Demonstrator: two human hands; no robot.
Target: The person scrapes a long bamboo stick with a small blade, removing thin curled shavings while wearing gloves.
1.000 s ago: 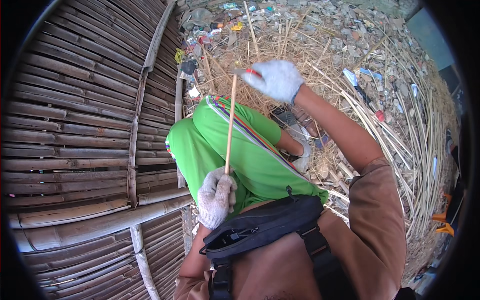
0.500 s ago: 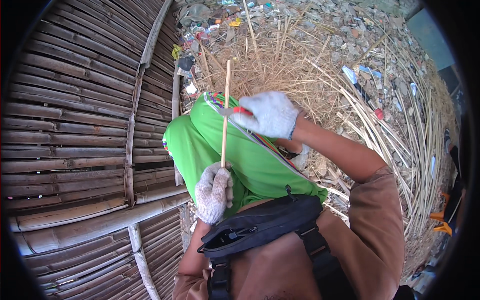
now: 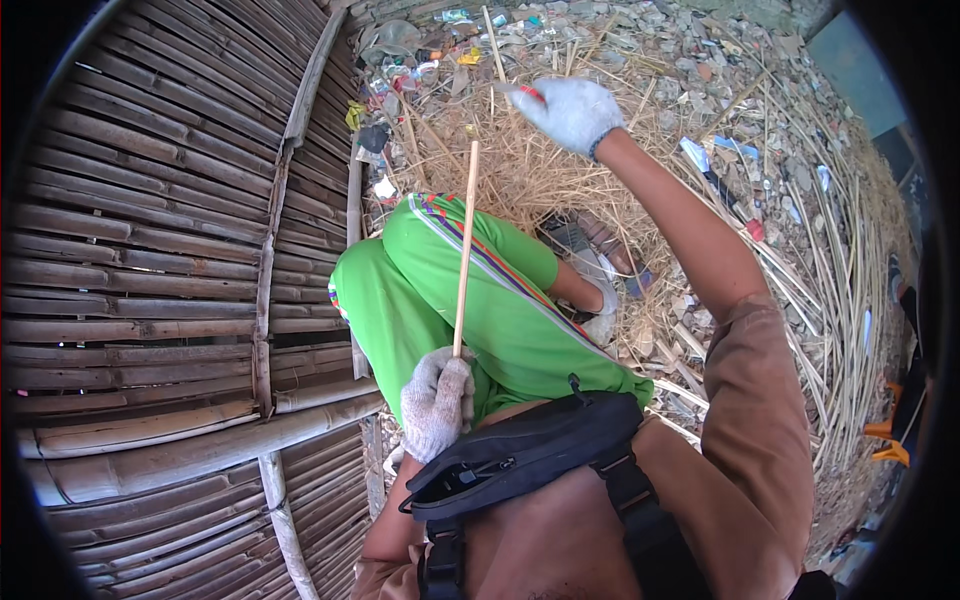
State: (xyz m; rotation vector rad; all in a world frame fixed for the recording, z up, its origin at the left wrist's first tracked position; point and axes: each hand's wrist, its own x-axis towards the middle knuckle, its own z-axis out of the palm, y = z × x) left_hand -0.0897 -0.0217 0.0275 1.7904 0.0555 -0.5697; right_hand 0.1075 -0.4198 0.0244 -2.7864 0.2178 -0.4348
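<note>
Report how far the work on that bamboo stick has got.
Looks done: a thick heap of pale shavings lies past the knee, and many long bamboo strips are strewn to the right. In hand: the left hand grips a thin bamboo stick upright against the green trousers; the right hand is raised away from it, holding a red-handled tool. What is left cannot be judged.

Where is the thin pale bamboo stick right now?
In the head view the thin pale bamboo stick stands near centre, its lower end gripped by the gloved left hand, rising across the green trouser leg toward the straw pile.
</note>
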